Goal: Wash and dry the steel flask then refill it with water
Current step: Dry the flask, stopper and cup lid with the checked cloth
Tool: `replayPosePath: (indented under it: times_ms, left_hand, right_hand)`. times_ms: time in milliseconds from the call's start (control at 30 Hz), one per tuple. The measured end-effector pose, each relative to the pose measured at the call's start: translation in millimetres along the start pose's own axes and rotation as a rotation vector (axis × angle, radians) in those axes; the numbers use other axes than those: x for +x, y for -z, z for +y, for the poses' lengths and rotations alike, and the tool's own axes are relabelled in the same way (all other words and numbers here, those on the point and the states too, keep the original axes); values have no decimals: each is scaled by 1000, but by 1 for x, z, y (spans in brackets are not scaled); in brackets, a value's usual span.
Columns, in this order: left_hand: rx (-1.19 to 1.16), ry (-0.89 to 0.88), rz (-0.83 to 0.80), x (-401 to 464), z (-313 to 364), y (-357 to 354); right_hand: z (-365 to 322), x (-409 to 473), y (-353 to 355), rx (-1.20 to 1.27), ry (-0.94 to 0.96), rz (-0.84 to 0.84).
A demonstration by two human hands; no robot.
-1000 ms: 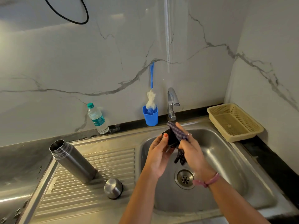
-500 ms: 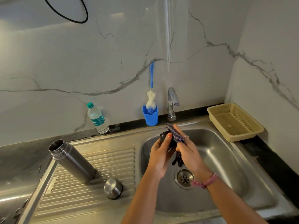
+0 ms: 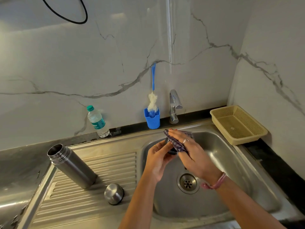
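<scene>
The open steel flask point(image 3: 72, 166) stands on the ribbed drainboard point(image 3: 99, 192), left of the sink basin point(image 3: 231, 171). Its steel cup lid point(image 3: 113, 193) sits upside down beside it. Over the basin my left hand point(image 3: 158, 161) grips a small black stopper point(image 3: 171, 150), mostly hidden. My right hand point(image 3: 189, 154) holds a checked purple cloth point(image 3: 176, 142) against the stopper, fingers stretched over the cloth.
A tap point(image 3: 174, 106) rises behind the basin, with no water seen running. A blue holder with a bottle brush point(image 3: 152, 116) and a plastic water bottle point(image 3: 97, 121) stand along the marble wall. A yellow mesh basket point(image 3: 237, 124) sits at the right.
My right hand has slid forward and flattened over the cloth, which now covers the top of the stopper. My left hand has turned slightly around the stopper. The flask and lid have not moved.
</scene>
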State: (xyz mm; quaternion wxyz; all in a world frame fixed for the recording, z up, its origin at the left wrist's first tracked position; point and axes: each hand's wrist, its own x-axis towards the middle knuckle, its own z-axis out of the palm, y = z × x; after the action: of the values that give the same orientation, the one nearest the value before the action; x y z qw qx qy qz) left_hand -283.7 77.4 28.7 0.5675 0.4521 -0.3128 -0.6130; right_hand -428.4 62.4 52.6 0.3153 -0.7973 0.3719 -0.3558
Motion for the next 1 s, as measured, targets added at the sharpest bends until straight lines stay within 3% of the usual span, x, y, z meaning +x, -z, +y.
replayPosePath:
  times_ms: [67,167,267,367,433,533,600,667,733,867,933,1000]
  left_hand:
    - [16,-8,-18,-2,1,0]
    - [83,-14,-52,-4,3,-2]
    - [193,-18,-52,-2,5,-4]
    - [380,-54,-20,3,9,1]
    - [441,-77,-4,5,11,5]
    - [491,-100,-6,5,10,5]
    - [499,-96,-32,2,7,2]
    - [522,-87,-64,2,2,-3]
    - [507,-88,-42,3,1,-4]
    - [308,-43,27,9,5,3]
    - [208,-17,36,9,4,6]
    - [114,16,28,8,4,4]
  right_hand:
    - [11,-6,-2,156,1,33]
    - [20,-2,4,438,-203,37]
    - [23,7,6,336,-243,4]
    - [18,7,2,6,-66,-71]
    - [18,1,0,-79,4,-65]
    - [28,-9,-2,135,43,7]
    - [32,-3,0,349,-83,11]
    - [33,11,3,372,-244,7]
    - [28,19,4,198,-235,-32]
    - [21,9,-6,-39,17,-24]
    - [26,-2,-15,92,77,49]
    - [30,-9,-19,423,-4,147]
